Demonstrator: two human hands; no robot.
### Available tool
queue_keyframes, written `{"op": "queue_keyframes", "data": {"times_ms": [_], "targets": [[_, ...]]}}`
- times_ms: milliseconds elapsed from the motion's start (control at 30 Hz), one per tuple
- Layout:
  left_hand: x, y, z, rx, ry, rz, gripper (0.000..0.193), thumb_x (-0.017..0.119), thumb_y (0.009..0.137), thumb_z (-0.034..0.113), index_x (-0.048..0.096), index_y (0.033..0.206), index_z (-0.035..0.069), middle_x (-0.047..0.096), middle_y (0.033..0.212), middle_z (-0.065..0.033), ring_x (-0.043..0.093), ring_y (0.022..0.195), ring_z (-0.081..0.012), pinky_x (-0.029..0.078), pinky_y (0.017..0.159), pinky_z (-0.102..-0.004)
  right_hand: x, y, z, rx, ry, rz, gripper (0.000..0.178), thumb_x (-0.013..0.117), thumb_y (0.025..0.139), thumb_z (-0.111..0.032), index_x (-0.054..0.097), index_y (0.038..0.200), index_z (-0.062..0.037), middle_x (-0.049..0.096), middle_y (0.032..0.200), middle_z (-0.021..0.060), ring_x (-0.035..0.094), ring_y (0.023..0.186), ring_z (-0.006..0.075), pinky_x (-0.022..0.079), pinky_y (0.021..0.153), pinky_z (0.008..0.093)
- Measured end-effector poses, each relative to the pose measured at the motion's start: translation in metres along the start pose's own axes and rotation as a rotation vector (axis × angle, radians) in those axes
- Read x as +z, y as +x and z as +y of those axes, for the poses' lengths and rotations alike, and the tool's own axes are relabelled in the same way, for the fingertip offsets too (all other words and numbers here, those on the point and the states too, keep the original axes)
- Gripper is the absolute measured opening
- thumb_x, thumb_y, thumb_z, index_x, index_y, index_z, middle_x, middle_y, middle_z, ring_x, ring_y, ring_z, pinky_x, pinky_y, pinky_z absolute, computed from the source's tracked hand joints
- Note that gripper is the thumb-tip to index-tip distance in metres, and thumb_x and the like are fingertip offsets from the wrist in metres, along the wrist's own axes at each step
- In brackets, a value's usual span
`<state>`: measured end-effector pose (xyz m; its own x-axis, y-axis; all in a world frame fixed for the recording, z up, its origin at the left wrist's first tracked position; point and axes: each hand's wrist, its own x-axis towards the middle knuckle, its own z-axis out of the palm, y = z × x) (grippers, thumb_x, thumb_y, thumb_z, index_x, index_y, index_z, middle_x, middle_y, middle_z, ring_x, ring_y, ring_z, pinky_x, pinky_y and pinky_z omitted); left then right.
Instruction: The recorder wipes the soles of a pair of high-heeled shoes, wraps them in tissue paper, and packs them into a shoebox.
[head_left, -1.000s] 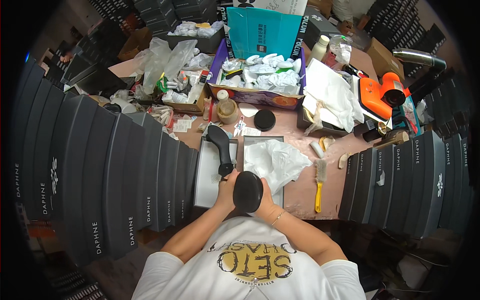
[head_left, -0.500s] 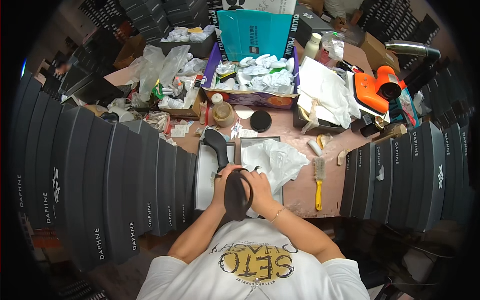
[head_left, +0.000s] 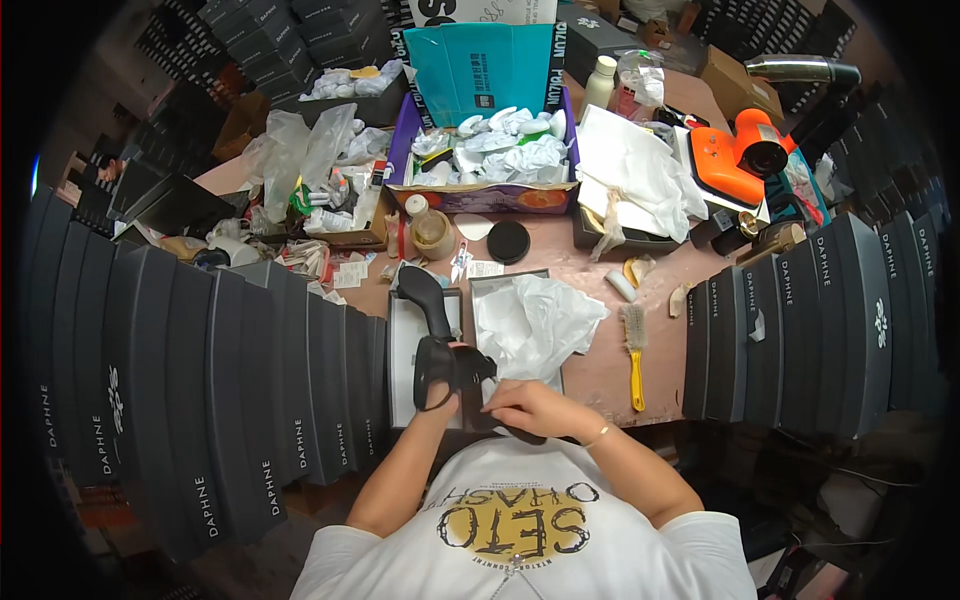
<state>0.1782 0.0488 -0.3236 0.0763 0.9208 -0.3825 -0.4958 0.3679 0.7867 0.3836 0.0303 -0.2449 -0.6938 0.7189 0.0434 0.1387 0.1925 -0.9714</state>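
Observation:
A black heeled sandal with straps (head_left: 437, 362) is in my left hand (head_left: 442, 396), whose fingers wrap round it near the heel. Its dark sole slants toward my shirt. My right hand (head_left: 538, 408) lies at the sole's right side, fingers bent together with the fingertips against it; the thumb is partly hidden. Beyond my left hand a second black shoe (head_left: 424, 296) rests in an open shoe box (head_left: 402, 332). White tissue paper (head_left: 540, 320) lies crumpled in the other half of the box, right of that shoe.
Stacked grey shoe boxes (head_left: 240, 390) wall the left side, with more boxes (head_left: 800, 340) at right. A yellow-handled brush (head_left: 636, 365) lies right of the paper. Behind stand a round black tin (head_left: 508, 241), a glue jar (head_left: 430, 232), a purple carton (head_left: 480, 198) and an orange device (head_left: 735, 165).
The sandal has turned in my left hand, its straps now toward the left. My right hand has shifted right, from the strap to the sole's side. The view has moved slightly.

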Motion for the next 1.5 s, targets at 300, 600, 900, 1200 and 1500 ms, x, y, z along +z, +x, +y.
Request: {"op": "queue_keyframes", "data": {"times_ms": [300, 600, 900, 1200, 1500], "targets": [[0.055, -0.036, 0.007, 0.311, 0.868, 0.110, 0.040, 0.055, 0.091, 0.024, 0.051, 0.121, -0.002, 0.055, 0.115, -0.0216, 0.053, 0.109, -0.0284, 0.040, 0.093, -0.0356, 0.017, 0.011, 0.007, 0.159, 0.036, 0.697, 0.040, 0.069, 0.080, -0.016, 0.056, 0.111, 0.0067, 0.057, 0.110, 0.0171, 0.055, 0.102, 0.0267, 0.042, 0.089, 0.0319], [0.021, -0.049, 0.057, -0.319, 0.105, -0.633, 0.103, 0.078, 0.064, 0.058, 0.034, 0.135, -0.003, 0.052, 0.124, -0.0110, 0.051, 0.115, -0.0195, 0.036, 0.103, -0.0344, -0.015, -0.010, 0.009, 0.324, 0.582, 0.191, 0.033, 0.062, 0.087, -0.013, 0.058, 0.114, 0.0043, 0.059, 0.111, 0.0073, 0.055, 0.100, 0.0139, 0.044, 0.087, 0.0268], [0.023, -0.050, 0.052, -0.086, -0.097, -0.330, 0.080, 0.079, 0.070, 0.042, 0.037, 0.128, 0.005, 0.052, 0.123, -0.0158, 0.061, 0.098, -0.0238, 0.053, 0.086, -0.0374, -0.063, -0.023, 0.040, 0.422, 1.290, 0.610, 0.035, 0.051, 0.096, -0.030, 0.054, 0.117, -0.0024, 0.062, 0.101, 0.0124, 0.064, 0.084, 0.0227, 0.056, 0.070, 0.0330], [0.043, -0.009, 0.039, -0.402, -0.383, -0.289, 0.061, 0.070, 0.079, 0.025, 0.041, 0.128, 0.003, 0.058, 0.106, -0.0121, 0.062, 0.094, -0.0250, 0.052, 0.082, -0.0384, -0.111, 0.015, 0.042, 0.306, 1.250, 0.634, 0.040, 0.054, 0.091, -0.019, 0.049, 0.126, -0.0003, 0.060, 0.115, 0.0158, 0.062, 0.101, 0.0254, 0.052, 0.089, 0.0364], [0.040, 0.004, 0.045, -0.373, -0.216, -0.263, 0.045, 0.059, 0.086, 0.006, 0.040, 0.127, 0.002, 0.059, 0.107, -0.0143, 0.061, 0.095, -0.0218, 0.050, 0.085, -0.0356, -0.169, 0.134, 0.115, 0.079, -0.382, 0.634, 0.030, 0.066, 0.079, -0.005, 0.065, 0.109, -0.0046, 0.054, 0.102, 0.0112, 0.055, 0.087, 0.0217, 0.046, 0.076, 0.0293]]}}
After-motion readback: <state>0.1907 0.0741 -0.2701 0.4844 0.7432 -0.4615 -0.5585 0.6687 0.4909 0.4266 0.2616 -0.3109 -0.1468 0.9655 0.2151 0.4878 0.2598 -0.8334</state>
